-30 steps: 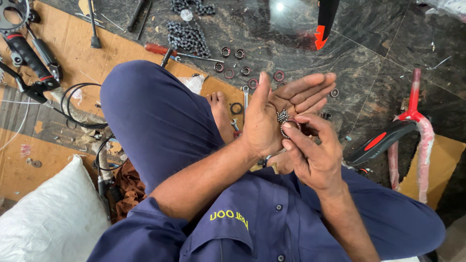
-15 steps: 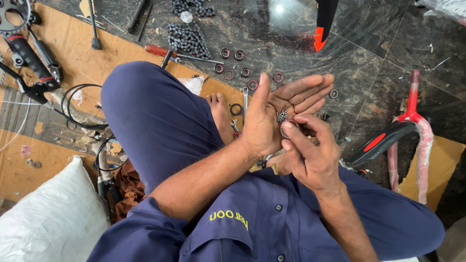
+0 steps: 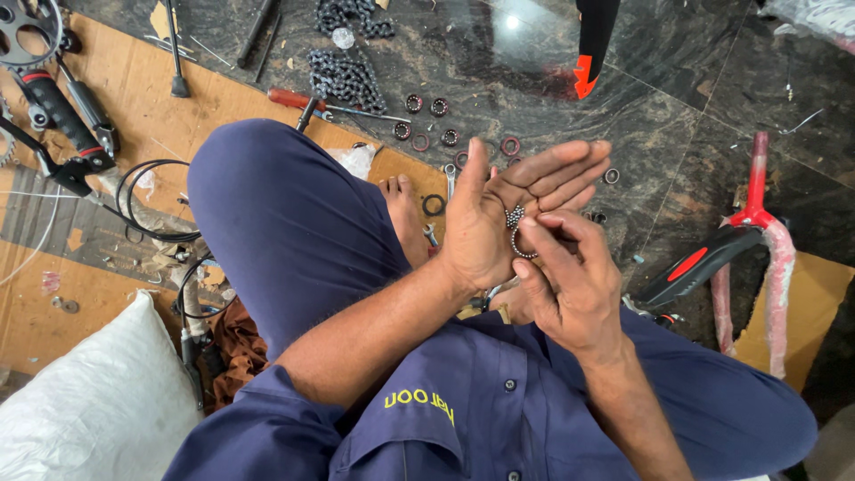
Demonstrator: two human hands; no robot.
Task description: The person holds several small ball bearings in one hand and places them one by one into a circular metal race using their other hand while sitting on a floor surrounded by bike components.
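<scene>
My left hand (image 3: 512,209) is held palm up over my lap, fingers stretched out, with a small cluster of steel bearing balls (image 3: 514,215) lying in the palm. My right hand (image 3: 570,285) is just below it. Its thumb and forefinger pinch a thin metal ring (image 3: 519,246) against the left palm, right beside the balls. Both forearms come up from my blue work shirt, and my blue-trousered knee rises at the left.
Several bearing rings (image 3: 436,125) and a bicycle chain (image 3: 346,78) lie on the dark stone floor ahead. A red-handled screwdriver (image 3: 298,100), cables (image 3: 147,200), a chainring (image 3: 27,27) and a white sack (image 3: 89,401) are left; a red bicycle frame (image 3: 757,232) is right.
My right fingers have shifted slightly on the ring at the left palm. Both hands stay in the same place.
</scene>
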